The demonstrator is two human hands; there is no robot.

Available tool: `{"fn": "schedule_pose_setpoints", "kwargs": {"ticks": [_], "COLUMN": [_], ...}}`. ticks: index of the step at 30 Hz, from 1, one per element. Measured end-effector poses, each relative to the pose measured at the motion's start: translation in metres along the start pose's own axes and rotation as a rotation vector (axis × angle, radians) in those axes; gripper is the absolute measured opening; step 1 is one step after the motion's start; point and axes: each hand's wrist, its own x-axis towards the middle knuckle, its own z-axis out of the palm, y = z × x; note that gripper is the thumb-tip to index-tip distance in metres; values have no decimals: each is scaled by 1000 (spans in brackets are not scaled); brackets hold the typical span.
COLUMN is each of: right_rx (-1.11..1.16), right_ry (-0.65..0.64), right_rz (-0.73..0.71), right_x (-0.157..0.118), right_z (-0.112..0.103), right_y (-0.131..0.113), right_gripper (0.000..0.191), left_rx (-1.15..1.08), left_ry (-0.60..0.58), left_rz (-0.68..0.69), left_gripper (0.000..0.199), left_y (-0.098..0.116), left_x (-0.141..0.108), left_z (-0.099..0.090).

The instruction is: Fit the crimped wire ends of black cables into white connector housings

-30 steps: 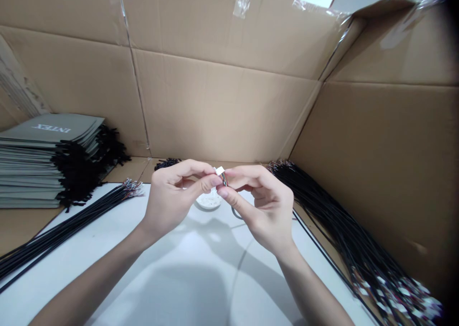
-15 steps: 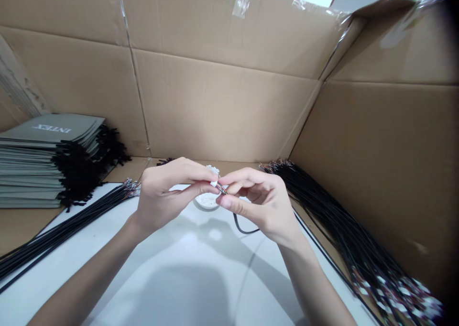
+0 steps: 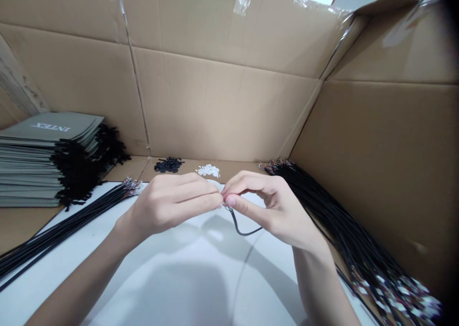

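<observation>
Both of my hands meet in front of me, just above the white table. My left hand point(image 3: 181, 199) is closed, its back turned up and its fingers pressed together at the end of a black cable. A white connector showed in these fingers a moment ago; now they hide it. With thumb and forefinger, my right hand point(image 3: 263, 204) pinches the thin coloured wires point(image 3: 227, 206) at the cable's end. Below the fingertips the black cable point(image 3: 238, 228) bends in a loop and passes under my right hand.
Bundles of black cables lie at left point(image 3: 71, 230) and right point(image 3: 333, 230). Small black tubes point(image 3: 169, 164) and white pieces point(image 3: 208, 170) form piles at the back. Grey-green INTEX sheets point(image 3: 32, 168) with black ties are stacked at left. Cardboard walls point(image 3: 222, 106) enclose the table point(image 3: 179, 278).
My left hand has rolled over, back upward, covering the white connector. Both hands have dropped slightly, uncovering the black and white piles behind. The small white dish is now mostly hidden.
</observation>
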Motion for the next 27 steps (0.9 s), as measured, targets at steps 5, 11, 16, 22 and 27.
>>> {"fn": "schedule_pose_setpoints", "kwargs": {"ticks": [5, 11, 16, 22, 27], "right_rx": [-169, -158, -185, -277, -302], "right_ry": [-22, -73, -141, -196, -141], "right_rz": [58, 118, 106, 117, 167], "right_x": [-5, -5, -4, -1, -1], "right_z": [-2, -2, -4, -3, 2], "right_y": [-6, -7, -4, -3, -3], "right_gripper": [9, 11, 15, 15, 16], "left_rx": [-123, -116, -98, -131, -166], "left_ry": [-78, -152, -184, -136, -129], "left_rz": [-146, -154, -96, -52, -95], "left_gripper": [10, 16, 23, 25, 22], "left_y": [5, 4, 4, 8, 8], "left_x": [3, 1, 2, 0, 0], "left_z": [-3, -2, 1, 8, 10]}}
